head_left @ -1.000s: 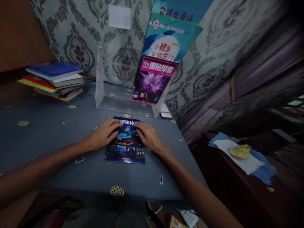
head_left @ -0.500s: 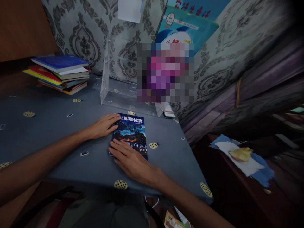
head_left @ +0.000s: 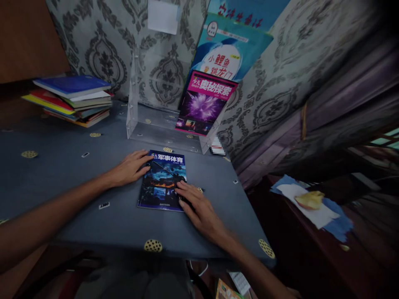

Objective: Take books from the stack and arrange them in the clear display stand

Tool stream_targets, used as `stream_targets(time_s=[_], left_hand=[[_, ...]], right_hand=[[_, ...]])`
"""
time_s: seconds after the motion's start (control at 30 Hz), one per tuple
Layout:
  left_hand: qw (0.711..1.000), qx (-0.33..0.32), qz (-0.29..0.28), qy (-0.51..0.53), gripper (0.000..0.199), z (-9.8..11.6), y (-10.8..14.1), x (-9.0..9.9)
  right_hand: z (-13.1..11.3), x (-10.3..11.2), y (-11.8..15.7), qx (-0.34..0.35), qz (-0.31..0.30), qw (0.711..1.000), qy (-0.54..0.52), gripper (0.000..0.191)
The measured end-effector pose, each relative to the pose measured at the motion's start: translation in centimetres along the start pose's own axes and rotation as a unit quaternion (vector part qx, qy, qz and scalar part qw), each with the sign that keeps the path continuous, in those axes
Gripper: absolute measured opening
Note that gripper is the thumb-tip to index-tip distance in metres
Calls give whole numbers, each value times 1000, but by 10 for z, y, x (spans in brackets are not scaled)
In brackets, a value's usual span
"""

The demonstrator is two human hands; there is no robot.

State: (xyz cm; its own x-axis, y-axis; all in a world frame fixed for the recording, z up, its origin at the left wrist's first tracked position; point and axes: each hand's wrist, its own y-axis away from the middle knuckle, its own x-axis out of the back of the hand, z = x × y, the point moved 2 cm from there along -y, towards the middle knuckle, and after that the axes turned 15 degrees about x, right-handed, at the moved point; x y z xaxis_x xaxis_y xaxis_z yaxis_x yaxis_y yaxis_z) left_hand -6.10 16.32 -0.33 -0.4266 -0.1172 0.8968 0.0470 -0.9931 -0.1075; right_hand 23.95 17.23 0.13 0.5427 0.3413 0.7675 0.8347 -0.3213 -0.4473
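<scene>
A dark blue book with a tank and flames on its cover lies flat on the table, face up. My left hand rests flat, its fingertips on the book's upper left edge. Across the lower right edge lies my right hand, fingers stretched out over the cover. Both hands are open and grip nothing. Behind the book stands a clear plastic rack. A pink and purple book leans in the rack's right side, in front of larger blue-green books.
A stack of books sits at the back left of the grey patterned table. On a dark red surface to the right, a yellowish piece lies on white and blue paper. Patterned wall covering rises behind the table.
My right hand has slid from the book's lower left across to its lower right edge, uncovering the bottom of the cover. My left hand stays by the upper left edge. The view has shifted slightly.
</scene>
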Motion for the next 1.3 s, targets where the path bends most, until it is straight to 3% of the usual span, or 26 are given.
stream_targets(time_s=[0.23, 0.37, 0.43, 0.47, 0.57, 0.63, 0.73, 0.87, 0.97, 1.03, 1.17, 1.3], left_hand=[[997, 40, 11, 58, 53, 15, 2, 0], [977, 89, 26, 189, 49, 23, -1, 5], [938, 127, 17, 321, 44, 24, -4, 6], [905, 152, 12, 397, 42, 24, -5, 7], [773, 233, -13, 590, 37, 27, -4, 3], [708, 260, -68, 653, 32, 34, -1, 0], [667, 251, -157, 684, 23, 46, 3, -2], [640, 232, -171, 712, 22, 51, 5, 4], [628, 212, -164, 731, 23, 52, 5, 9], [621, 201, -156, 741, 22, 52, 5, 11], [611, 198, -143, 753, 20, 54, 5, 14], [600, 210, -123, 762, 21, 56, 5, 18]], right_hand=[[21, -2, -22, -44, 18, 997, 64, 40], [25, -8, -24, -49, 36, 996, 66, 40], [25, -10, -22, -48, 52, 996, 54, 40], [26, -10, -21, -48, 59, 996, 47, 40], [27, -11, -19, -53, 74, 995, 33, 41], [27, -10, -18, -55, 75, 995, 26, 41], [26, -8, -19, -57, 69, 996, 5, 40], [28, -3, -22, -96, 126, 986, -42, 45], [32, -1, -28, -150, 200, 954, -163, 65], [33, -2, -33, -189, 213, 914, -290, 70], [28, -1, -47, -219, 188, 828, -481, 50], [23, 2, -55, -218, 183, 780, -557, 43]])
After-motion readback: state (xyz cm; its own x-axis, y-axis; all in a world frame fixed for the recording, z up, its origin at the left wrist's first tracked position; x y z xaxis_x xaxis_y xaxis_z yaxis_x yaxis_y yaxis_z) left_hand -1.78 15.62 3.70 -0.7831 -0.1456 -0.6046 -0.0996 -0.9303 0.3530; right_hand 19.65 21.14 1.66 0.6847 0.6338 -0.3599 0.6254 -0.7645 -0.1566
